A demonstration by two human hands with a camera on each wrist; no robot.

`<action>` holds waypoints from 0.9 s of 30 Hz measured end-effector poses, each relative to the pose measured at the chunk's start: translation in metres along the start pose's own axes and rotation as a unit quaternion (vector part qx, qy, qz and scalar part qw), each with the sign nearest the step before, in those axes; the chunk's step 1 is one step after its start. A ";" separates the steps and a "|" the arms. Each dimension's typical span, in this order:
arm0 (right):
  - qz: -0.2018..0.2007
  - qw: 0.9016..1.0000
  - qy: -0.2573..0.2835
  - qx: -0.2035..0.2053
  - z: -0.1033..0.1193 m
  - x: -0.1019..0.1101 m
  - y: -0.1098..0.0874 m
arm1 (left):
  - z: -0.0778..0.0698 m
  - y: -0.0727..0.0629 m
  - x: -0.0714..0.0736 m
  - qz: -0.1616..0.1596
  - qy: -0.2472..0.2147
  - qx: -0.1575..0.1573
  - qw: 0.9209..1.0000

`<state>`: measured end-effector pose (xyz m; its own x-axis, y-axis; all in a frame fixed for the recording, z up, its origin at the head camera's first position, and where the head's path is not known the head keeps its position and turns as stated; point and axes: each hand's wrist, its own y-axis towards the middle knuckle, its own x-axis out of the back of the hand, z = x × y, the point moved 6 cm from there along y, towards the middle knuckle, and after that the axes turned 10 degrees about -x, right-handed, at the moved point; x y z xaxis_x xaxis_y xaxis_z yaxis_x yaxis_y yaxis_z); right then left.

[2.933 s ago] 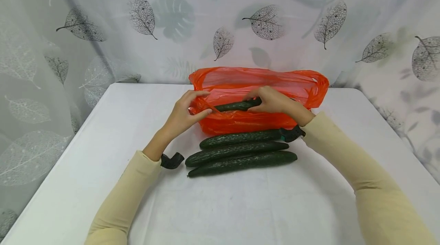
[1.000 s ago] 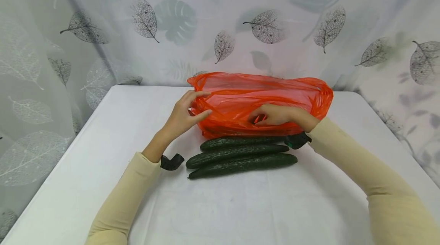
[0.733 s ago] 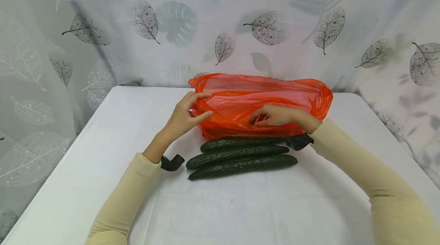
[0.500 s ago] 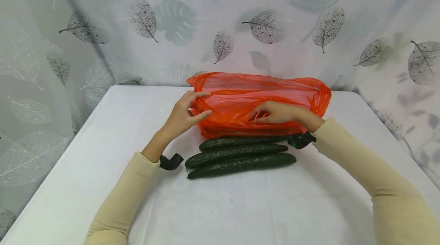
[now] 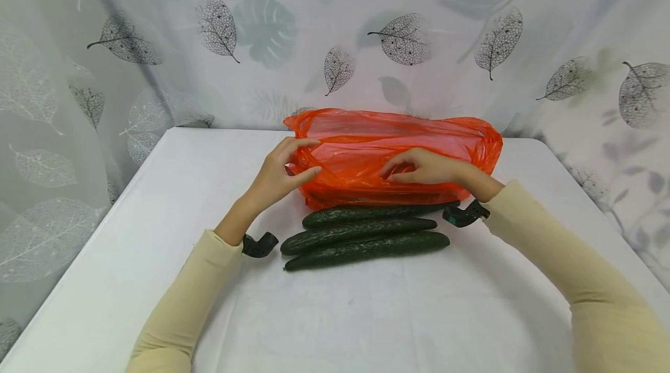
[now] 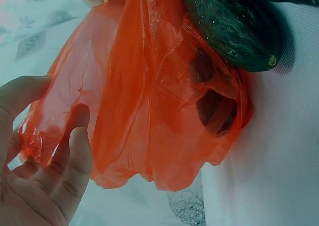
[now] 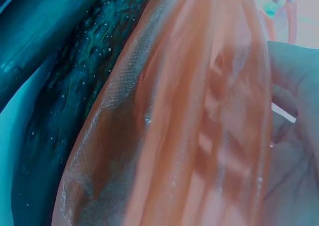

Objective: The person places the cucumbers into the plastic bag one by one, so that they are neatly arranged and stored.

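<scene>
A thin red plastic bag (image 5: 356, 163) lies across the back of the table with its mouth spread. My left hand (image 5: 274, 172) is at its left end, thumb and fingers wide apart; some fingertips touch the film in the left wrist view. At the bag's middle my right hand (image 5: 426, 166) has curled fingers around a fold of the film, partly hidden by it in the right wrist view (image 7: 294, 136). Three long cucumbers (image 5: 366, 248) lie side by side in front of the bag. Dark shapes show through the film in the left wrist view.
A white cloth covers the table (image 5: 345, 315). Behind it and at the sides hangs a pale curtain (image 5: 293, 76) printed with leaves. Black devices (image 5: 260, 245) sit at both wrists, the right one beside the rear cucumber's tip.
Earlier, my right hand gripped a cucumber in the bag's mouth; now film covers that spot and the hand holds the film, slightly higher than half a second ago. My left hand has stayed put.
</scene>
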<state>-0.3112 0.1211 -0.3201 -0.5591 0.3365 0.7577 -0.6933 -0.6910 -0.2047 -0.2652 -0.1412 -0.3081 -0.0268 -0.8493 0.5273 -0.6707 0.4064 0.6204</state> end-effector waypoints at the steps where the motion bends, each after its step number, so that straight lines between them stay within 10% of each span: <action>1: -0.003 1.000 0.004 -0.001 0.001 0.001 -0.001 | 0.000 0.000 0.000 0.001 0.000 0.000 1.000; 27: -0.031 0.998 0.049 0.028 0.020 0.017 -0.028 | 0.001 0.001 -0.002 0.003 0.008 -0.006 1.000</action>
<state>-0.2926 0.1335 -0.2891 -0.5593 0.4389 0.7033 -0.7034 -0.7001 -0.1225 -0.2665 -0.1393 -0.3094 -0.0192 -0.8418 0.5395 -0.6613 0.4154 0.6246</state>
